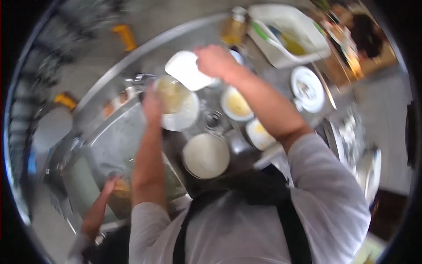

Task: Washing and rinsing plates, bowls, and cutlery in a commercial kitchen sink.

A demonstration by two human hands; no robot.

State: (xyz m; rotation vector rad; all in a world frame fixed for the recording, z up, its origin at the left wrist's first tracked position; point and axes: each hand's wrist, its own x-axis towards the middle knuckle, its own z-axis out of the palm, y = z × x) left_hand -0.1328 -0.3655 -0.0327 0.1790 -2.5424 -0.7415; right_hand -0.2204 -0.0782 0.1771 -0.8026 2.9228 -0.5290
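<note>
My right hand grips the edge of a white rounded-square plate and holds it over the counter. At the left rim of a bowl with yellowish contents is my left hand, its fingers blurred and partly hidden. That bowl overlaps a round white dish. Right of these stands a white bowl with yellow residue. A smaller white dish with yellow smears is partly covered by my right forearm. Nearest my body is a round cream-coloured container.
At left is a metal sink, with a co-worker's hand over it. A white tub and a bottle of amber liquid stand at the back. A soiled white plate lies at right. Blur hides finer detail.
</note>
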